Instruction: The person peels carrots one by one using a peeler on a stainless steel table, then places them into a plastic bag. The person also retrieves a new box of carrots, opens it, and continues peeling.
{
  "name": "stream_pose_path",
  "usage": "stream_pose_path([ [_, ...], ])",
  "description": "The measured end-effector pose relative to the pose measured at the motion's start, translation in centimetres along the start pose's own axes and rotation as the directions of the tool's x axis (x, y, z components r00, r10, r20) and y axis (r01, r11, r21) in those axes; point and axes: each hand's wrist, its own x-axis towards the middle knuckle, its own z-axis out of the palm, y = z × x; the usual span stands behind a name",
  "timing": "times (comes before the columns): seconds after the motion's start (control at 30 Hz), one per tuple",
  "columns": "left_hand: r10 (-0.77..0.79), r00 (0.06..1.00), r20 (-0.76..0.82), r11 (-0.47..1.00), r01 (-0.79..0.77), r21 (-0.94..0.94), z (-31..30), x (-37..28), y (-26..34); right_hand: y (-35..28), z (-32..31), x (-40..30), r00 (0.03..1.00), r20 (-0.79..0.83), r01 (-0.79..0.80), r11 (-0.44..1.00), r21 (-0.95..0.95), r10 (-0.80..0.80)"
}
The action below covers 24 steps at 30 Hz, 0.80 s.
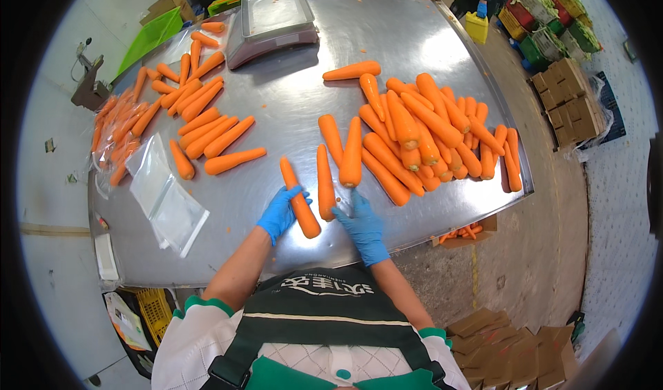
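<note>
My left hand (279,215), in a blue glove, holds a single carrot (303,211) over the steel table, its thick end towards me. My right hand (365,228), also gloved in blue and slightly blurred, has its fingers spread. One of its fingertips meets the thick end of a narrow carrot (325,180); others lie just below a broader carrot (351,154). To the right of these is a large heap of carrots (437,123). On the left, loose carrots (217,136) lie in a loose group near clear plastic bags (168,198).
A scale (277,14) stands at the table's (290,100) far side. Bagged carrots (116,128) lie along the left edge, by a green bin (150,40). A carton of carrots (469,234) sits below the right edge. Another person's gloved hand (482,10) holds a yellow container (476,27).
</note>
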Motion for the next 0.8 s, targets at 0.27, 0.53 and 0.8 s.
stream_pose_path([
  [0.27, -0.024, 1.0, -0.012, 0.975, 0.026, 0.22, 2.9, 0.7, 1.1, -2.3, 1.3, 1.0, 0.911, 0.348, -0.341, 0.876, 0.34, 0.219],
  [0.53, -0.002, 0.977, 0.213, 0.961, 0.061, -0.271, 5.4, -2.0, 0.0, -5.1, -5.9, 0.1, 0.978, 0.026, 0.184, 0.92, 0.347, -0.206],
  [0.8, -0.02, 0.944, 0.33, 0.895, 0.164, -0.415, 7.9, -4.0, 1.8, -6.1, -8.8, -1.3, 0.843, -0.242, 0.393, 0.857, -0.333, -0.481],
])
